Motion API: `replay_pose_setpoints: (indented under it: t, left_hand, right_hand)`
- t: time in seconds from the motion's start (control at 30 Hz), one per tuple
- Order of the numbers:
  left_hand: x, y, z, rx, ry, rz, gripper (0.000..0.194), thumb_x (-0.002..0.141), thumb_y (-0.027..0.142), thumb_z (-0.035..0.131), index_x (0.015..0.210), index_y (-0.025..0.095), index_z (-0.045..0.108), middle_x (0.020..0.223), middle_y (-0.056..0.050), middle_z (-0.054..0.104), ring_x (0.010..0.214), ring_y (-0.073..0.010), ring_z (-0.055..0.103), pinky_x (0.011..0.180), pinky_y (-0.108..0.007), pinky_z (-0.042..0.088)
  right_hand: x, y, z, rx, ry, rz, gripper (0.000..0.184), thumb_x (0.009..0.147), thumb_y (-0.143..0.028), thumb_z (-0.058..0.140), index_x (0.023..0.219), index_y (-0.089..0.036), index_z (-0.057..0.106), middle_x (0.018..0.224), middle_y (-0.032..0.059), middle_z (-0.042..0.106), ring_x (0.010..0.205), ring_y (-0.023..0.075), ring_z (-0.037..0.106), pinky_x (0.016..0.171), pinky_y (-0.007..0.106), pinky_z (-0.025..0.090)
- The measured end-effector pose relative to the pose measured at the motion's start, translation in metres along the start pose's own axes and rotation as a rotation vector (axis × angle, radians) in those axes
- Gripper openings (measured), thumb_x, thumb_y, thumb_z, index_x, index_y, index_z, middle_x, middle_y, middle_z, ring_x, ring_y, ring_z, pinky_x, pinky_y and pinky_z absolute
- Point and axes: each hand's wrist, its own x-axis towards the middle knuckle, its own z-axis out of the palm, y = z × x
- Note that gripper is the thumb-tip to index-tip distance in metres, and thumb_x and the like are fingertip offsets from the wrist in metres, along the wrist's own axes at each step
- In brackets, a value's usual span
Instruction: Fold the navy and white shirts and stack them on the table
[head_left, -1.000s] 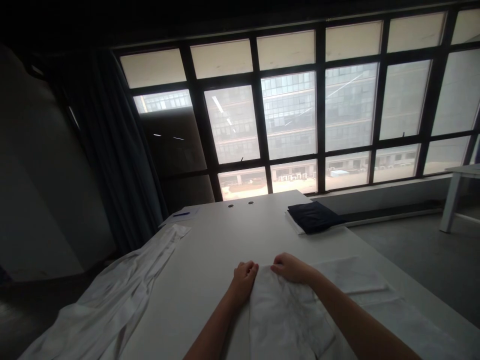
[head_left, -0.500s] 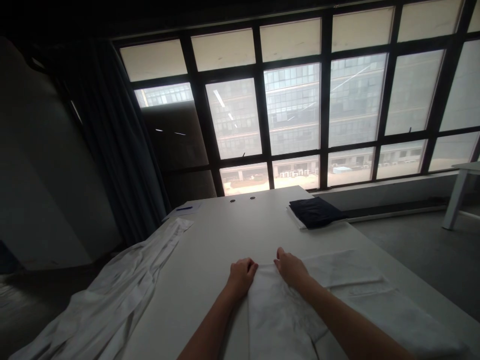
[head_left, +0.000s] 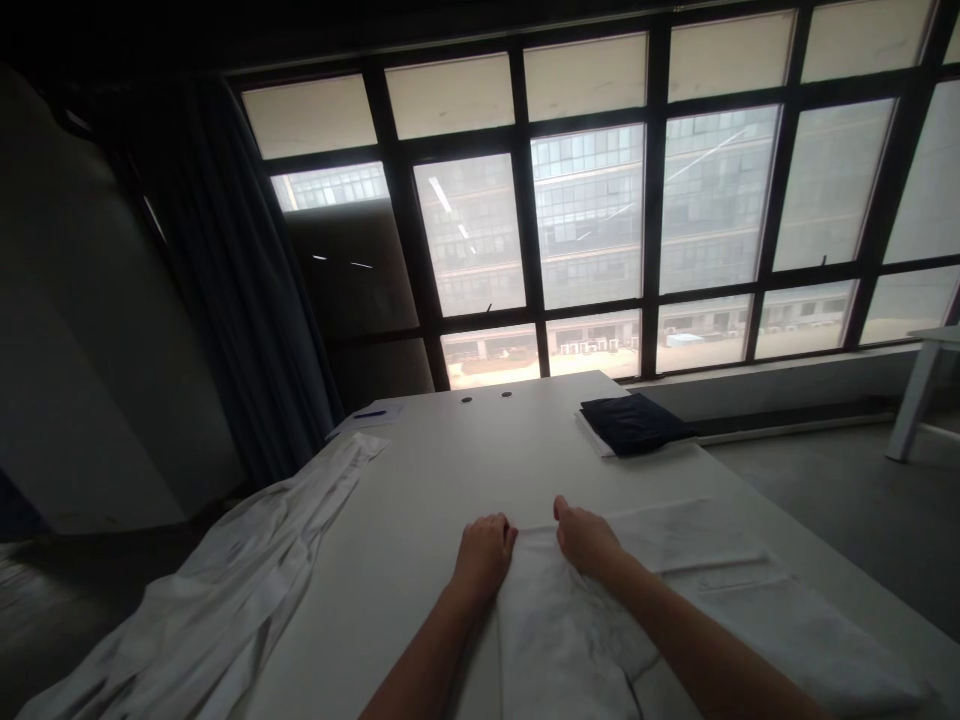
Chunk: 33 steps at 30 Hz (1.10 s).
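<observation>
A white garment [head_left: 570,630] lies spread on the white table [head_left: 450,470] in front of me. My left hand [head_left: 484,550] has its fingers curled on the garment's far left corner. My right hand [head_left: 585,535] is closed on the far edge just to the right, thumb up. The two hands sit a short gap apart. More of the same white cloth [head_left: 697,535] stretches flat to the right.
A second white garment [head_left: 247,570] hangs rumpled over the table's left edge. A folded dark cloth [head_left: 634,422] on a white one lies at the far right. A paper with a blue pen [head_left: 369,413] sits far left. Windows and a dark curtain [head_left: 240,290] stand behind; another table leg [head_left: 911,405] at right.
My right hand has drawn slightly back and closer to the left hand, and the cloth's far edge has shifted with it. The view has tilted a little.
</observation>
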Motion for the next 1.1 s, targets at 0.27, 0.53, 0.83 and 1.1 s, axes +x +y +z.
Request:
replay_pose_setpoints:
  t: [0.27,0.53,0.83,1.1]
  left_hand:
    - [0.002,-0.006,0.002,0.008,0.006,-0.025,0.019,0.098,0.033,0.048,0.098,0.021,0.063,0.099,-0.006,0.071,0.096,-0.0235,0.062,0.083,-0.032,0.038]
    - [0.003,-0.03,-0.011,0.04,0.015,-0.089,0.017,0.099,0.031,0.049,0.098,0.022,0.063,0.1,-0.005,0.072,0.096,-0.0222,0.063,0.082,-0.031,0.037]
    - [0.002,-0.032,-0.026,0.077,0.017,-0.085,0.018,0.097,0.026,0.048,0.101,0.021,0.065,0.105,-0.011,0.068,0.103,-0.0271,0.06,0.089,-0.038,0.039]
    - [-0.022,0.017,-0.03,-0.077,-0.091,0.327,0.047,0.094,0.041,0.059,0.14,0.033,0.054,0.153,-0.005,0.047,0.14,-0.0269,0.041,0.12,-0.042,0.023]
  right_hand:
    - [-0.005,0.001,-0.008,-0.01,0.023,0.005,0.034,0.099,-0.038,0.043,0.125,-0.018,0.056,0.102,0.0186,0.073,0.096,0.0314,0.069,0.08,0.039,0.044]
    - [0.01,0.015,-0.006,0.272,0.044,0.014,0.024,0.09,-0.038,0.063,0.106,-0.02,0.062,0.098,0.0072,0.073,0.093,0.0191,0.067,0.079,0.026,0.043]
    - [0.011,0.019,-0.004,0.281,0.043,0.048,0.029,0.089,-0.044,0.062,0.102,-0.019,0.062,0.095,0.0097,0.072,0.091,0.0233,0.066,0.076,0.03,0.041]
    - [0.007,0.005,-0.007,0.332,0.063,0.039,0.031,0.093,-0.018,0.049,0.124,-0.016,0.047,0.103,0.0111,0.072,0.096,0.0195,0.067,0.08,0.026,0.041]
